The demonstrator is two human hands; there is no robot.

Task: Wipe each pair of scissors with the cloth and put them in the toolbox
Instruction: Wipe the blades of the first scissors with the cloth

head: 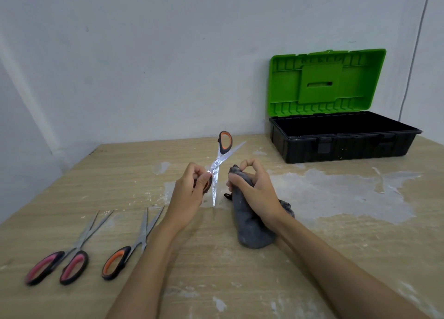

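left hand (pixel 189 193) pinches one handle of the orange-handled scissors (pixel 219 164), blades spread wide above the counter (pixel 216 270). right hand (pixel 254 193) grips the grey cloth (pixel 252 229), which rests on the counter just beside the blades. two more scissors (pink pair (pixel 60 263), orange pair (pixel 127 251)) lie near left. open toolbox (pixel 341 140) stands far right.

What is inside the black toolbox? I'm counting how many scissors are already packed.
The toolbox stands open with its green lid up. Only dark inner walls show; its front wall hides the bottom, so scissors inside cannot be ruled out.
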